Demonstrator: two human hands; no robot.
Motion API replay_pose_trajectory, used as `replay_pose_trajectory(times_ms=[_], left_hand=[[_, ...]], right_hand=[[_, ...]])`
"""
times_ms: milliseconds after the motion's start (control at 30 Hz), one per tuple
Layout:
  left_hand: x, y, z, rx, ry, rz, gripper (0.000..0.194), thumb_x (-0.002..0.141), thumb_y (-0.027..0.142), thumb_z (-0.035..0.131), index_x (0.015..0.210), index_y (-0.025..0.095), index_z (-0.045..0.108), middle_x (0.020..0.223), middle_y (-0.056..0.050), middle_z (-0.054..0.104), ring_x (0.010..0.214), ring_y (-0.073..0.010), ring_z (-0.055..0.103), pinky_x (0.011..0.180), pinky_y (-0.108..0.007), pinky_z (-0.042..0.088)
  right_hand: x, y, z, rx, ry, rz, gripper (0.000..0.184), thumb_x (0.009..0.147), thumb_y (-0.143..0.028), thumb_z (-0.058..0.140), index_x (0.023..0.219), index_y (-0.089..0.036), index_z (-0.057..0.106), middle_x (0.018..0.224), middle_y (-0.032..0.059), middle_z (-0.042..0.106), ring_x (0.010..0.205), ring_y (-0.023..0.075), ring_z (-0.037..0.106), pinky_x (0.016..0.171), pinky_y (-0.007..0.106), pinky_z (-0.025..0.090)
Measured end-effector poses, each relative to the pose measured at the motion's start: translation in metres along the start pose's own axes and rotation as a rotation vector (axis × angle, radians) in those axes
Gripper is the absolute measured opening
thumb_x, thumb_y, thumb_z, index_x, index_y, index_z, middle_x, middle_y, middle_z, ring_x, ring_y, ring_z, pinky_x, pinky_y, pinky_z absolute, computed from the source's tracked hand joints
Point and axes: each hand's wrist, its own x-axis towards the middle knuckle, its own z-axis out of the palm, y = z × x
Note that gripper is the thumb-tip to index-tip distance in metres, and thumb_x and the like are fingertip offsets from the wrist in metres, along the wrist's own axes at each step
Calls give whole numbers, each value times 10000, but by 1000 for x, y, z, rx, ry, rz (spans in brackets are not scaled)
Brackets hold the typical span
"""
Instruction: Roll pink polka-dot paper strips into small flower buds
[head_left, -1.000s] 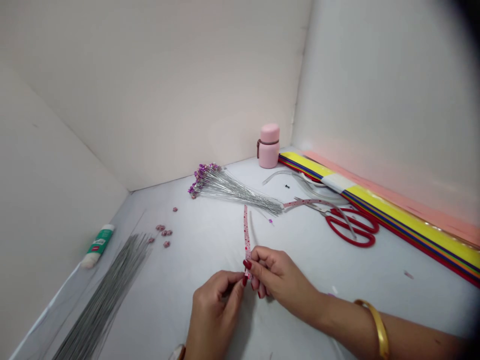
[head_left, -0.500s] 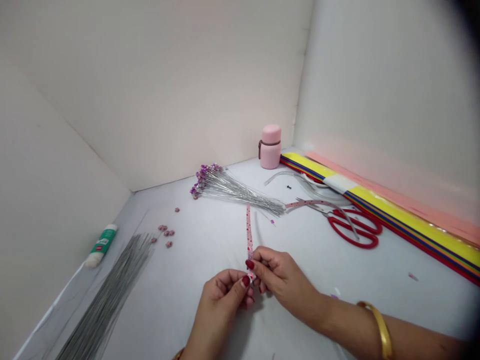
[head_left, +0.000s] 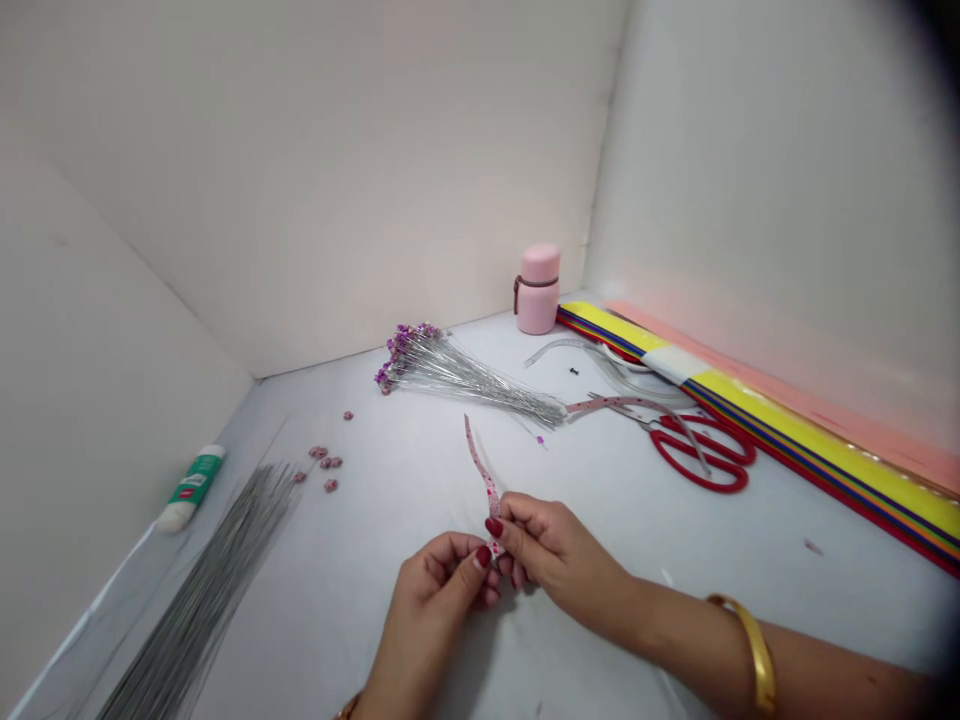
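A white board surface (head_left: 390, 600) fills the floor of a white-walled corner, with the back wall (head_left: 315, 180) meeting the right wall (head_left: 765, 150) behind a pink lidded jar (head_left: 538, 290); the left wall (head_left: 90, 400) closes the other side. Low in the frame, the left hand (head_left: 427, 610) and right hand (head_left: 559, 550) are both closed in a pinch on the lower end of a pink heart-print ribbon (head_left: 484, 480), whose free end curves up and left over open board, just short of a fan of silver wire stems with purple beaded tips (head_left: 457, 375). Along the right edge lie stacked coloured craft sheets (head_left: 817, 450) and a peach sheet (head_left: 787, 370), with red-handled scissors (head_left: 701, 452) just beside them. A bundle of bare grey wires (head_left: 202, 590) runs along the left edge, near a green-and-white glue tube (head_left: 189, 488). Small pink flowers (head_left: 324, 462) sit between those wires and the hands, and open board stretches around the hands on both sides
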Motion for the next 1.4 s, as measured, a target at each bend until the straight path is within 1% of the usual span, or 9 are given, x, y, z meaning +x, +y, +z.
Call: replay_pose_trajectory(times_ms=[167,467,667,767,867,967,1067,1233,1400], left_hand=[[3,-2,-2,-155,-52,-97,167,765,227,566,679,88,597,651,-52,600,533,-74,474,540,-184,368],[-5,1,0,224,64,167,178,787,278,524,702,133,585,661,-37,613,626,-131,496,603,-229,389],[-1,-1,-1,25,-103,82,229,825,279,472,680,121,552,667,-62,609,628,-135,525,598,-237,390],[0,-2,0,-23,-111,66,247,832,289,463,675,118,547,687,-70,614,630,-130,536,599,-233,397],[-2,-2,3,55,-36,132,208,810,314,489,767,124,563,731,-77,629,671,-151,562,613,-244,427],[-7,-3,5,253,149,295,199,730,278,594,884,154,577,763,-66,641,690,-171,591,634,-261,464],[-11,-2,5,492,249,449,133,718,225,599,838,181,636,728,-53,649,639,-163,601,608,-240,476],[-11,4,0,640,162,462,148,760,202,538,825,190,670,723,-60,667,636,-166,615,600,-232,477],[-9,3,1,493,137,330,136,755,235,550,799,168,660,751,-73,680,674,-180,615,624,-244,471]], right_hand=[[0,-4,1,15,26,-11,301,843,-395,407,648,-168,438,508,-44,492,450,63,440,446,168,347],[0,-3,0,32,23,6,315,826,-420,429,645,-164,459,526,-38,487,453,69,439,441,176,340],[3,1,2,205,-45,69,359,823,-475,396,675,-155,461,510,-38,498,425,57,427,416,161,318],[3,0,2,248,-48,78,355,819,-473,408,679,-152,462,505,-41,501,417,51,420,410,154,308],[2,-2,1,226,-21,57,334,805,-450,454,660,-149,468,507,-47,491,415,46,414,411,152,309],[1,-2,1,203,-39,61,315,787,-428,497,649,-146,483,520,-47,479,421,47,419,412,153,315],[0,0,1,190,-66,75,340,788,-456,475,649,-146,489,527,-42,475,426,53,422,410,159,316],[0,1,0,135,-23,47,342,794,-454,467,642,-150,500,520,-42,459,439,64,418,412,169,311],[-1,-4,0,32,25,-3,332,810,-410,468,596,-157,491,493,-45,440,454,73,406,445,185,312]])
